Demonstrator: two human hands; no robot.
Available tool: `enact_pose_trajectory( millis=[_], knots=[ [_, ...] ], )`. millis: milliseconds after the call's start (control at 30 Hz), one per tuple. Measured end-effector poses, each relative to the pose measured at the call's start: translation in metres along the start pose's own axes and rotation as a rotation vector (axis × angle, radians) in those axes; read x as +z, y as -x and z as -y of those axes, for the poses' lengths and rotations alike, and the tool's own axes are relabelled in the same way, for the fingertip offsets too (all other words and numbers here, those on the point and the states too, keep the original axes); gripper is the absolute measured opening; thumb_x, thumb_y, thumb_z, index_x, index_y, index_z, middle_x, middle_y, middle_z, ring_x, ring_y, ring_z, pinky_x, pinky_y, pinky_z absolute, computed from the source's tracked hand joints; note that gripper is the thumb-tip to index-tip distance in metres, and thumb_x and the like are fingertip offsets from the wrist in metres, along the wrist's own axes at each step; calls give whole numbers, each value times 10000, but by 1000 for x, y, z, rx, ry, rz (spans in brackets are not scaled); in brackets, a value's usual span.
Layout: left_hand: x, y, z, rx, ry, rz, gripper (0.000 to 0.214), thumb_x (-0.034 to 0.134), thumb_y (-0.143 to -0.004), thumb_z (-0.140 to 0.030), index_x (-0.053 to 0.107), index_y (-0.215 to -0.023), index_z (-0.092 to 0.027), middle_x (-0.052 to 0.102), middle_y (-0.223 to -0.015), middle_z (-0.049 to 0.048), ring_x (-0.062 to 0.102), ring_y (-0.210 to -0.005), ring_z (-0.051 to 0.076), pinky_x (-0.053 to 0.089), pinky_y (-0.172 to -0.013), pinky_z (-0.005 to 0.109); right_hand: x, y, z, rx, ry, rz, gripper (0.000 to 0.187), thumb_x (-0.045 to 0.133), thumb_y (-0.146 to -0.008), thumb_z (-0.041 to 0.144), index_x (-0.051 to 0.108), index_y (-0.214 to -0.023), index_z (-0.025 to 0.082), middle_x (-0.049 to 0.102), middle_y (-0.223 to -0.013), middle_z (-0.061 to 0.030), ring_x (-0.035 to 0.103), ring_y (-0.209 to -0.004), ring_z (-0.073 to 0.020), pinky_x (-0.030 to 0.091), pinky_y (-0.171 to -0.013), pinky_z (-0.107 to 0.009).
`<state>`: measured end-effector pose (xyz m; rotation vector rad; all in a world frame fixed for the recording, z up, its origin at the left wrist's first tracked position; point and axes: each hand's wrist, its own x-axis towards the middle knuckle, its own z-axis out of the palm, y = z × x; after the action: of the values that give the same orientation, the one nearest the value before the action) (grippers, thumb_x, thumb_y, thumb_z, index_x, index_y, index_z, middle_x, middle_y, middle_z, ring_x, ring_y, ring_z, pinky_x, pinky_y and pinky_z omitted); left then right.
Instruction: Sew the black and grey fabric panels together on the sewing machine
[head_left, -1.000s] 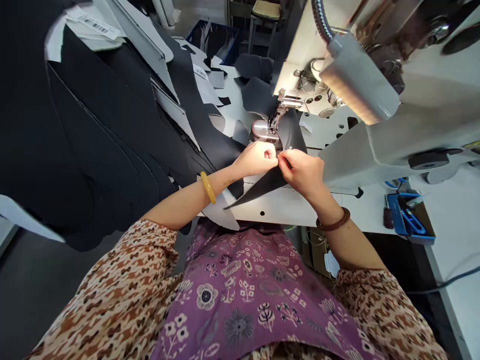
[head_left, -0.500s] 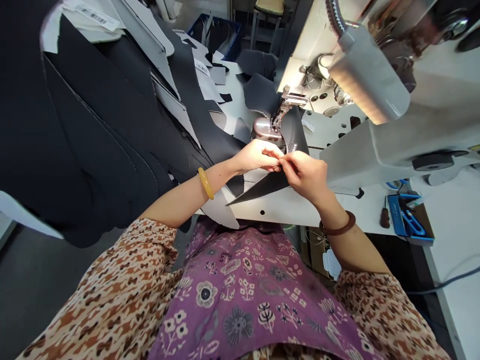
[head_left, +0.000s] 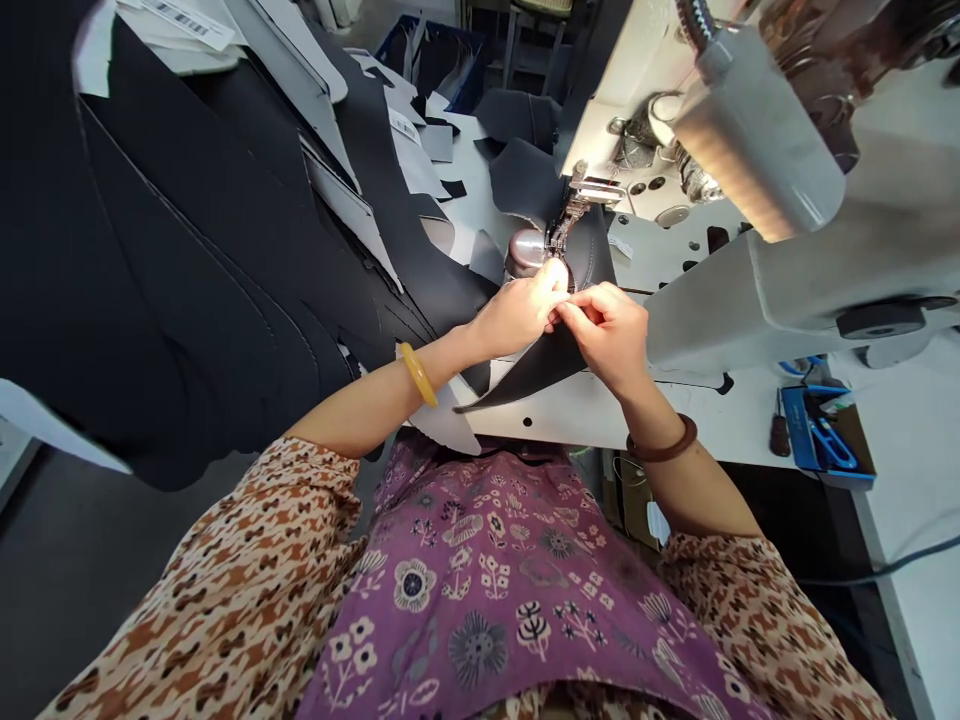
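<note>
A black leather piece (head_left: 536, 370) runs from the table edge up to the presser foot (head_left: 564, 228) of a white sewing machine (head_left: 795, 260). My left hand (head_left: 517, 312), with a yellow bangle on its wrist, pinches the piece just in front of the foot. My right hand (head_left: 609, 330), with a brown bangle, pinches the same piece beside it; the fingertips of both hands touch. A rounded metal post (head_left: 525, 248) stands under the foot.
Large black cut panels with white backing (head_left: 225, 230) hang and pile up on the left. More black pieces (head_left: 517, 120) lie behind the machine. A lamp head (head_left: 757, 135) juts over the work. A blue tray with scissors (head_left: 821, 440) sits at the right.
Both hands have slid forward with the leather piece, closer to the presser foot. The camera has tipped slightly.
</note>
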<state>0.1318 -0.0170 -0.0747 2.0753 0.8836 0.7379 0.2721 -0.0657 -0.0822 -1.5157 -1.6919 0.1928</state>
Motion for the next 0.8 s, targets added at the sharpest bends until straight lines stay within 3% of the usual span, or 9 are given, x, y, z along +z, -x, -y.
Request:
enact_pose_trajectory(
  millis=[133, 300, 500, 633, 800],
  knots=[
    [6, 1, 4, 10, -85, 5, 82, 394, -891, -201, 469, -861, -189, 516, -678, -10, 582, -630, 148, 427, -677, 267, -1, 3, -7, -47, -15, -37, 191, 572, -794, 246, 588, -621, 167, 513, -628, -3, 452, -602, -105, 333, -585, -255],
    [7, 2, 2, -33, 98, -53, 92, 460, -869, -186, 490, -781, -186, 516, -688, -21, 569, -637, 118, 407, -693, 231, -17, 0, -14, -45, 3, -55, 194, 568, -803, 261, 551, -631, 173, 509, -654, -18, 466, -627, -120, 359, -602, -270],
    [9, 4, -1, -83, 176, -169, 158, 478, -795, -49, 477, -740, -197, 506, -658, -33, 510, -628, 106, 374, -719, 228, -44, 5, -16, -57, 210, 50, 189, 545, -809, 287, 560, -653, 182, 524, -691, -44, 422, -588, -119, 314, -550, -274],
    [17, 1, 3, -166, 375, -207, 187, 523, -724, -3, 473, -709, -183, 500, -675, -44, 458, -599, 72, 379, -661, 208, -50, 11, -18, 7, -18, 103, 208, 571, -775, 293, 532, -606, 177, 449, -601, -5, 392, -546, -94, 320, -518, -247],
    [21, -4, 8, -399, 791, -51, 141, 570, -717, -19, 503, -695, -142, 515, -613, -53, 475, -565, 43, 370, -587, 186, -47, 15, -29, 210, -254, 106, 190, 616, -715, 297, 533, -600, 169, 447, -586, 19, 404, -508, -76, 343, -501, -241]
  ],
)
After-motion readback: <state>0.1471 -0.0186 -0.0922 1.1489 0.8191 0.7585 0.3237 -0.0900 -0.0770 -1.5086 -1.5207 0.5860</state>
